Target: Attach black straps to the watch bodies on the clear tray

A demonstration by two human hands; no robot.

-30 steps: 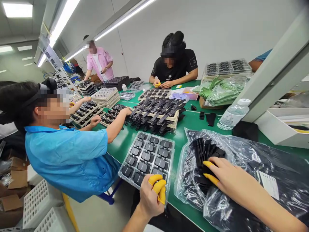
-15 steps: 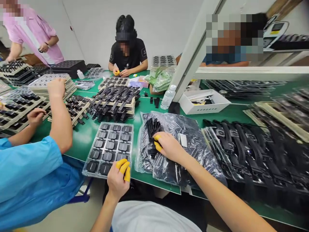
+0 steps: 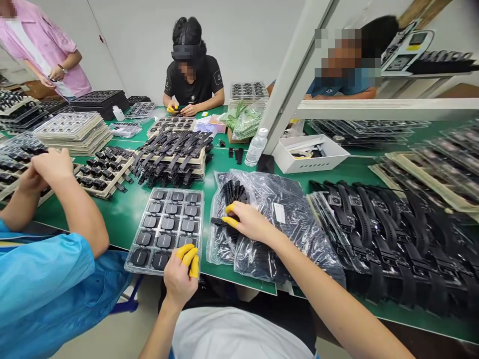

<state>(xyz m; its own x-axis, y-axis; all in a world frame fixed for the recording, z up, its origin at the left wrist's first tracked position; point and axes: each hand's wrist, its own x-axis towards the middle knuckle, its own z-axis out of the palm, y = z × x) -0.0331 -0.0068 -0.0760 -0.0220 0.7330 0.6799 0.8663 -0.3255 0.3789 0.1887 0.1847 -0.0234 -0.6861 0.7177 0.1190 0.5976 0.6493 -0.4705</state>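
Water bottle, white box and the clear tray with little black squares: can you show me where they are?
Water bottle (image 3: 255,149), head view: middle of its side.
White box (image 3: 294,165), head view: its near wall.
Clear tray (image 3: 144,270), head view: its near rim.

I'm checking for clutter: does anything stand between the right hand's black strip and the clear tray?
Nothing visible stands between the black strip in the right hand and the clear tray; the plastic bag and green tabletop lie below. The left hand is at the tray's near right corner.

Yellow finger cots; white shirt.
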